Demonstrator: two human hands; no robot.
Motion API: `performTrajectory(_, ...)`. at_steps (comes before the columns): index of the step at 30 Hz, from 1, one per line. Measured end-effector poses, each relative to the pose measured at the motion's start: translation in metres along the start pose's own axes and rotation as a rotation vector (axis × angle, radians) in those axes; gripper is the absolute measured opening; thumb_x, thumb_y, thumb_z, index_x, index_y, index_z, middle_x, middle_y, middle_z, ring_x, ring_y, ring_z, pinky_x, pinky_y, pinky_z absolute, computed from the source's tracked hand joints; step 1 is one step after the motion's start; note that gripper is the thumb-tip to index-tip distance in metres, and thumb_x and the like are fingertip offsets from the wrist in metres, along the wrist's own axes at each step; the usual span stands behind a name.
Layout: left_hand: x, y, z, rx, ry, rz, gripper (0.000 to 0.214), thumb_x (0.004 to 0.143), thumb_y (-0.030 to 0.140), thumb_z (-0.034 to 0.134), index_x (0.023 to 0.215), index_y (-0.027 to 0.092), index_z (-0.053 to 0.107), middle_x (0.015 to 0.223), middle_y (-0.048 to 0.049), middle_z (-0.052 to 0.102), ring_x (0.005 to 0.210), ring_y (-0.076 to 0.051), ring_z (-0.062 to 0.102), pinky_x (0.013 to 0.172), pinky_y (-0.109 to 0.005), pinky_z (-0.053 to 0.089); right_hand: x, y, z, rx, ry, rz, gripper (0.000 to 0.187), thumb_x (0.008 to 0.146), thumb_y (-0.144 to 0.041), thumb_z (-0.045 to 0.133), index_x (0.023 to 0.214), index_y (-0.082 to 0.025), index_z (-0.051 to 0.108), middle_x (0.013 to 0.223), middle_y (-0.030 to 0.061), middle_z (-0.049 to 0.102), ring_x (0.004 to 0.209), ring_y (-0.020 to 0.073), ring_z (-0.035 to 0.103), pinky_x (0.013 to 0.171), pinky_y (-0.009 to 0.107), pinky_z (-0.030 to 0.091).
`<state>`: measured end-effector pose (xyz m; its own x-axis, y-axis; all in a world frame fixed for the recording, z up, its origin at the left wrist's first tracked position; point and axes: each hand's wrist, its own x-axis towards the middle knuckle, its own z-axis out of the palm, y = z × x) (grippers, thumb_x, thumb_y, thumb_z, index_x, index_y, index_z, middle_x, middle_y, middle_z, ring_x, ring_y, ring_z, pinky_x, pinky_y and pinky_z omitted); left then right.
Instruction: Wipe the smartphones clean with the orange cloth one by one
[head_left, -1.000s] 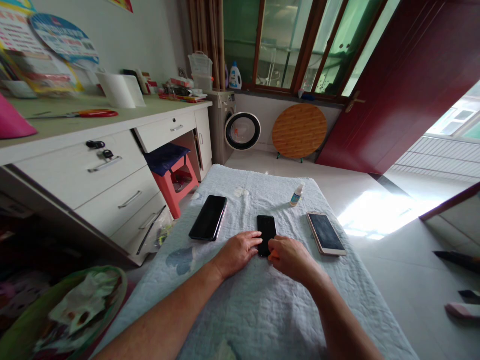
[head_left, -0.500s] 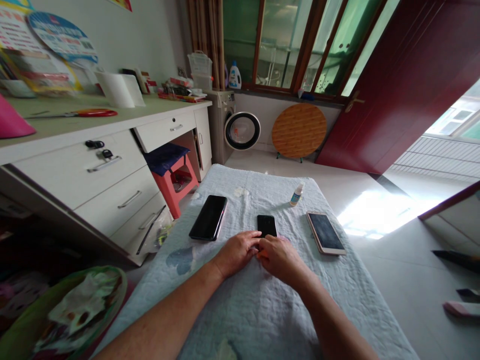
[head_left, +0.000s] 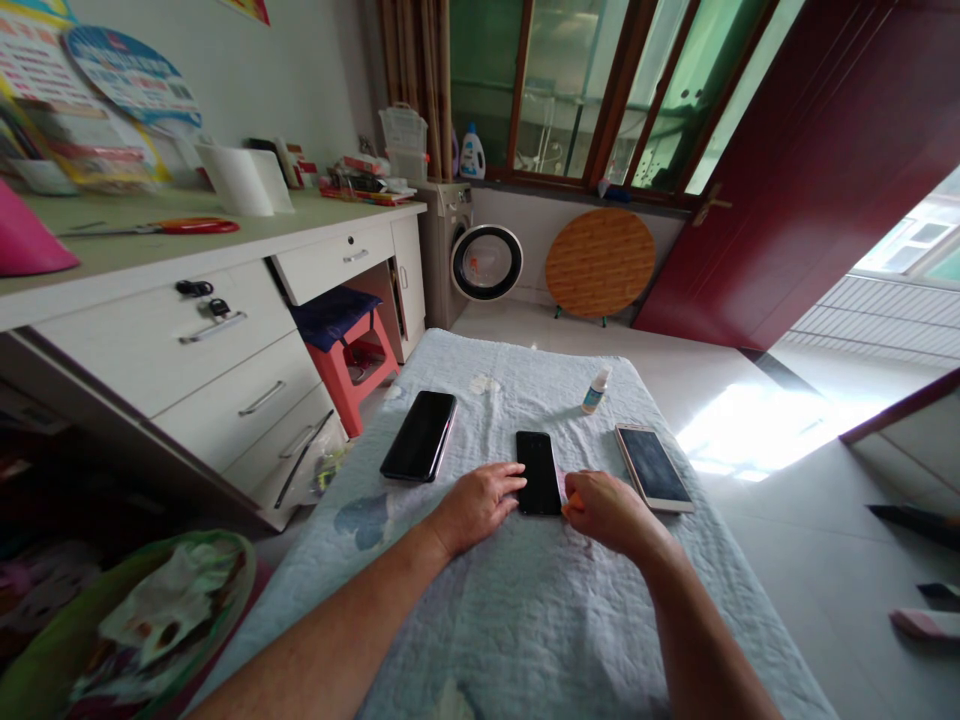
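Note:
A black smartphone [head_left: 540, 478] lies screen up on the quilted blue cover, between my two hands. My left hand [head_left: 484, 500] lies at its left edge with fingers stretched out, fingertips touching that side. At the phone's lower right, my right hand [head_left: 609, 510] is closed on a small orange thing [head_left: 574, 502]; most of it is hidden in the fingers, so its kind is unclear. A larger dark phone [head_left: 420, 436] rests to the left. On the right lies a gold-framed phone [head_left: 654, 468], and a small spray bottle [head_left: 596, 391] stands upright behind it.
The blue cover [head_left: 480, 620] spreads under everything. A white desk with drawers [head_left: 187, 345] and a pink stool [head_left: 356, 365] stand at left. A basket [head_left: 240, 570] sits lower left. Beyond are an open washer door [head_left: 486, 262] and a round wooden tabletop [head_left: 600, 262].
My right hand has moved right, off the black phone's lower part to beside its right edge, uncovering the screen. My left hand stays at the left edge.

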<state>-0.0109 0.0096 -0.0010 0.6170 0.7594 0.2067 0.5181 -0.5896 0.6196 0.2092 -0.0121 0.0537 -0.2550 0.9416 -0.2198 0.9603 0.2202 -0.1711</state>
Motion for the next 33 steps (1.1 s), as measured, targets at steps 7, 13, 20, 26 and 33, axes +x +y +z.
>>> performTrajectory(7,-0.003,0.007,-0.005,0.017,0.001,0.003,0.042,0.078,0.014,0.058,0.119,0.018,0.062,0.134,-0.0075,0.055,0.124,-0.021,0.05,0.108,-0.035,0.037,0.005,-0.006,0.002,0.267,0.195,-0.123,0.016,0.085,-0.026,0.051,0.083,-0.02,0.065,0.084,0.0032,0.061,0.073,0.0126,0.056,0.066,0.022,0.035)
performTrajectory(13,-0.004,0.008,-0.003,0.03,0.003,-0.018,0.047,0.077,0.037,0.069,0.119,0.018,0.062,0.133,-0.0103,0.055,0.123,-0.025,0.051,0.106,-0.04,0.038,0.004,-0.011,0.002,0.381,0.002,-0.257,0.019,0.071,-0.009,0.054,0.077,-0.021,0.069,0.081,0.0002,0.065,0.076,0.0119,0.058,0.07,0.02,0.038)
performTrajectory(20,-0.001,0.007,0.0,0.048,0.013,-0.019,0.043,0.083,0.043,0.065,0.118,0.019,0.064,0.132,-0.0098,0.057,0.122,-0.025,0.052,0.105,-0.038,0.039,0.013,-0.002,0.012,0.358,0.138,-0.183,0.016,0.077,-0.015,0.053,0.08,-0.02,0.068,0.081,0.0013,0.061,0.071,0.0115,0.055,0.067,0.021,0.037)
performTrajectory(26,-0.002,0.007,0.001,0.049,0.016,-0.023,0.042,0.082,0.039,0.066,0.119,0.02,0.063,0.132,-0.0088,0.057,0.124,-0.024,0.051,0.106,-0.038,0.038,0.035,0.002,0.027,0.3,0.349,-0.062,0.019,0.086,-0.023,0.049,0.085,-0.021,0.068,0.083,0.0016,0.057,0.075,0.0124,0.055,0.07,0.022,0.037)
performTrajectory(33,-0.001,0.007,0.002,0.07,0.012,-0.024,0.041,0.078,0.03,0.071,0.117,0.019,0.064,0.132,-0.0098,0.057,0.123,-0.024,0.052,0.106,-0.037,0.039,0.057,0.008,0.038,0.233,0.432,0.035,0.029,0.094,-0.027,0.036,0.093,-0.023,0.064,0.093,0.0033,0.057,0.086,0.0146,0.054,0.079,0.023,0.037)
